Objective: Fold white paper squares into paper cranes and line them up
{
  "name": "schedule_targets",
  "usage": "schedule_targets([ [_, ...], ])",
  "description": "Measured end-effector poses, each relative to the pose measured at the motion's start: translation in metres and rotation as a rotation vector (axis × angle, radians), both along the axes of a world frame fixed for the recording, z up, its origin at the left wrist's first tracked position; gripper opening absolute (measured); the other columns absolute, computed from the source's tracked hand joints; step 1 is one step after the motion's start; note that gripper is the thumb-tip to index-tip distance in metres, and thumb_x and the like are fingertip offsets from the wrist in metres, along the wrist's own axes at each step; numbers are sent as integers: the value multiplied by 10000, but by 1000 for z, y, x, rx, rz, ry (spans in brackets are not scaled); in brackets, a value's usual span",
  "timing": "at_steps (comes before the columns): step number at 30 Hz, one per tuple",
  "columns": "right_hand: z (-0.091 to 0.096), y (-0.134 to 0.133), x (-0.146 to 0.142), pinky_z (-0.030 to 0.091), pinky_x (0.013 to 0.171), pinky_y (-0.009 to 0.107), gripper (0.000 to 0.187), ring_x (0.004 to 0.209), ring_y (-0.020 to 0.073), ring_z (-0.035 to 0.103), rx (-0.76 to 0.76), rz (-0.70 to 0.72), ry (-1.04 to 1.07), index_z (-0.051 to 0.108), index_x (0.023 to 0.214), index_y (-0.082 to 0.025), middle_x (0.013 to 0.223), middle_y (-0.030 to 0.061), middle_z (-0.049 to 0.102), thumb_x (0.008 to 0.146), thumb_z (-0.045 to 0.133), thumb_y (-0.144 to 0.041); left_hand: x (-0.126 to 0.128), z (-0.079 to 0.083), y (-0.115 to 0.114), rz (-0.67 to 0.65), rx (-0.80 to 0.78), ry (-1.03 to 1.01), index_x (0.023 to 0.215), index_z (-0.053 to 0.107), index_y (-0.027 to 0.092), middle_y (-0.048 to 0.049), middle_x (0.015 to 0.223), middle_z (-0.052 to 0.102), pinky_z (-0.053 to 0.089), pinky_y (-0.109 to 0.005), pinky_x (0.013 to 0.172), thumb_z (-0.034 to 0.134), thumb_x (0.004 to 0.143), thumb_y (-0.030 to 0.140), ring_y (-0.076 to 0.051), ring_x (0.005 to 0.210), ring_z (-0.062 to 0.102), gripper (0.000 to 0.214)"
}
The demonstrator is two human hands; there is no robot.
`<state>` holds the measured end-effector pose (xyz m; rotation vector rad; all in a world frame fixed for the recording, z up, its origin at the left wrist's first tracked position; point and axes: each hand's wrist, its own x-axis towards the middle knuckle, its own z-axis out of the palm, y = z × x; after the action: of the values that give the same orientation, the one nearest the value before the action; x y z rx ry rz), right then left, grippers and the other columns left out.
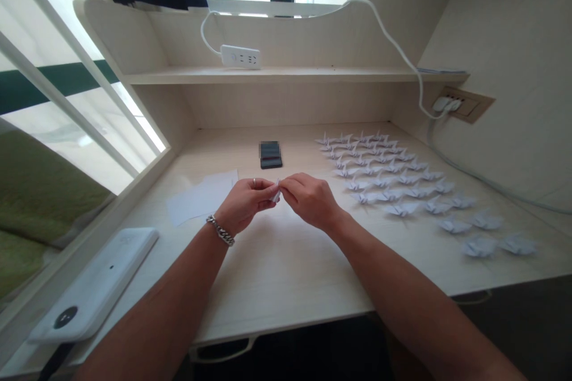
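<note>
A small piece of folded white paper point(276, 195) is pinched between my two hands above the middle of the desk. My left hand point(248, 199), with a ring and a chain bracelet, grips it from the left, thumb and fingers closed. From the right, the closed fingers of my right hand point(310, 196) hold its upper edge. Most of the paper is hidden by fingers, so its exact shape cannot be made out. Flat white paper sheets point(199, 196) lie left of my left hand. Rows of folded white paper cranes point(388, 169) stand to the right.
Behind my hands lies a dark phone-like object point(270, 155). A white lamp-like device point(96, 286) sits along the left edge. On the shelf point(295, 75) rests a power strip point(240, 57); its cord runs to a wall socket point(465, 104) at right.
</note>
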<state>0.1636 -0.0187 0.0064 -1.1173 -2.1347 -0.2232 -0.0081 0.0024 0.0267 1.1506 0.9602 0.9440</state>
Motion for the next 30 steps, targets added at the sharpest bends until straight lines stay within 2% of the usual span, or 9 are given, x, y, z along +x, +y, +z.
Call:
schedule_targets([
  [13,1,1,5,486,850,296,286,939,187,660,16,53,168,740,918,-232,1013,63,740,971,459,-237,4,-3,-2,-22,57,-98,743,739,111,-49,716,678,473,-241,672,878,606,341,-114,688,588,301],
  [18,2,0,1,508,856,298,241,936,182,666,-8,75,314,750,934,-235,1006,58,739,944,509,-229,8,-4,-3,58,91,-123,772,732,113,-36,733,683,484,-231,676,879,607,351,-106,695,601,324],
  [25,2,0,-13,562,664,261,143,762,159,682,-134,117,710,741,940,-204,883,44,744,864,622,-221,14,-9,-4,152,203,-167,811,724,132,-26,754,701,522,-236,694,849,662,349,-110,710,635,291],
  [30,5,-3,-16,562,634,260,92,689,153,686,-215,83,815,730,856,-191,818,37,742,838,661,-249,13,-12,-4,176,276,-180,828,722,143,-15,755,698,546,-251,707,844,677,316,-113,709,644,260],
])
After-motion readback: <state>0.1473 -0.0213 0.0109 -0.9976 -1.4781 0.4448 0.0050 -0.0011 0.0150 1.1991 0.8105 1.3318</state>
